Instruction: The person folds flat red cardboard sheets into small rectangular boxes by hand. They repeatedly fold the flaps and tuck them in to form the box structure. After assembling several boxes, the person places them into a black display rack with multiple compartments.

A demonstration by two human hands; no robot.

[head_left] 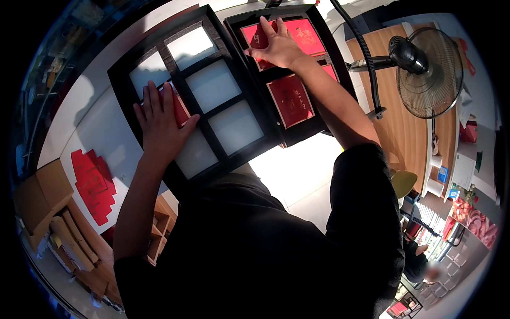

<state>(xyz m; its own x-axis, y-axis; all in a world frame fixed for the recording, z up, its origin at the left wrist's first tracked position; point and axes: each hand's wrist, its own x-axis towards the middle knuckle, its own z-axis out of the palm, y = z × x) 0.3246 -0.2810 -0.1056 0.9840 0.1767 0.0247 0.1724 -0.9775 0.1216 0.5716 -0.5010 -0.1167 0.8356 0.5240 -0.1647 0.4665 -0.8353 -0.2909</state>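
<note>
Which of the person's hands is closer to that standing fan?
Right. The right hand lies flat on a red card in the right-hand black tray, the one on the fan's side. The left hand presses on the other tray, farther away.

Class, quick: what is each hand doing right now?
Left hand: open, flat on a red card in the left tray.
Right hand: open, fingers spread on a red card.

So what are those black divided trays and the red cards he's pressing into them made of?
Black divided trays: likely rigid cardboard with a matte black finish, judging by the thin flat dividers. Red cards: apparently paper or card, flat, with faint gold print. The left hand and the right hand each press one.
</note>
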